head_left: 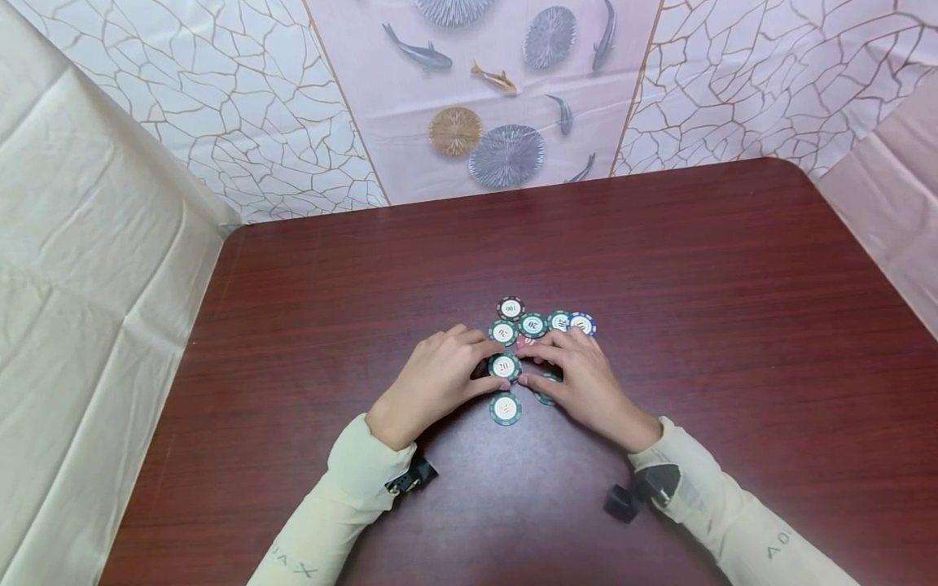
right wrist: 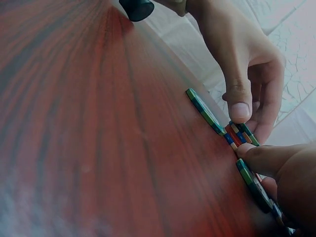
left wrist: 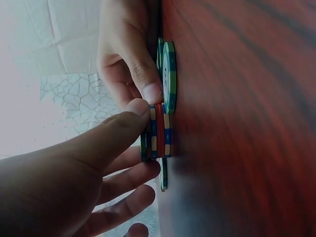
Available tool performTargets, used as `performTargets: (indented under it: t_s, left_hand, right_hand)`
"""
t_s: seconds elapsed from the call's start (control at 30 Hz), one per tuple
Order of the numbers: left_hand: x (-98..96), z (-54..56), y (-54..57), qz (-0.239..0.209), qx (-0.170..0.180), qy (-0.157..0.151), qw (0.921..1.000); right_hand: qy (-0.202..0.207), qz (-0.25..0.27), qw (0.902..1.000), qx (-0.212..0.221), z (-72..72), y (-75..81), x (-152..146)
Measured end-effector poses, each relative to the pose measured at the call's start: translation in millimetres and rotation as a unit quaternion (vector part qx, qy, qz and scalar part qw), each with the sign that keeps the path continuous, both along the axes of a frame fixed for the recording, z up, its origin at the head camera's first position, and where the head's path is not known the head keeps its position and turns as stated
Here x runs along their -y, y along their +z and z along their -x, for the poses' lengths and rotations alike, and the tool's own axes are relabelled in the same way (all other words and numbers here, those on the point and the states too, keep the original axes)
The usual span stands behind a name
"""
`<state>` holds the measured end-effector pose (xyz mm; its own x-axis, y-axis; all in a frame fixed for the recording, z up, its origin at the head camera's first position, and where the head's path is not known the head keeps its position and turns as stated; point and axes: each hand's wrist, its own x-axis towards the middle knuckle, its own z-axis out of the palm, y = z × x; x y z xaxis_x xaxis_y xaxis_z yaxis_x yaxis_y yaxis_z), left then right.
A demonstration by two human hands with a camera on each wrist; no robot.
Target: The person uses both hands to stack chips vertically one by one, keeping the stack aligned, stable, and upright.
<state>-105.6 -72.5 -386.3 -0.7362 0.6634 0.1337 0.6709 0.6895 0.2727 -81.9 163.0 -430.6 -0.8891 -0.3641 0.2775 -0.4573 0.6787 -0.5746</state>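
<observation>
A short stack of poker chips (head_left: pixel 504 366), topped by a green chip marked 20, stands between both hands. My left hand (head_left: pixel 441 373) grips it from the left, thumb at the near side and fingers behind. From the right, my right hand (head_left: pixel 579 376) holds the same stack between thumb and fingertips. The left wrist view shows red and blue-and-cream edges in the stack (left wrist: pixel 160 131), with the left thumb (left wrist: pixel 136 107) against it. One green chip (head_left: pixel 506 408) lies just in front. Another green chip (head_left: pixel 545 392) is partly hidden under the right hand.
Behind the stack lie a black chip (head_left: pixel 510 308) marked 100, several green chips (head_left: pixel 532 325), a blue chip (head_left: pixel 582 325) and a red chip (head_left: pixel 524 343) partly covered by the right fingers. The dark red wooden table (head_left: pixel 330 285) meets patterned cloth (head_left: pixel 506 98) at its far edge.
</observation>
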Motion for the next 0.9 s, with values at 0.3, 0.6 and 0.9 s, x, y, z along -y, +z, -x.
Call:
performTargets:
  t_s: [0.3, 0.6, 0.9]
  left_hand:
    - [-3.0, -2.9, 0.3, 0.013, -0.005, 0.006, 0.9999]
    - [-7.6, -4.5, 0.5, 0.038, -0.026, 0.012, 0.9988]
    - [-8.1, -1.3, 2.6, 0.046, -0.032, 0.029, 0.9980]
  right_hand:
    - [-0.001, -0.004, 1.0000, 0.005, 0.1, 0.2, -0.1]
    - [-0.004, 0.000, 1.0000, 0.004, 0.3, -1.0, -0.9]
    - [-0.002, -0.005, 1.0000, -0.003, -0.1, -1.3, -1.1]
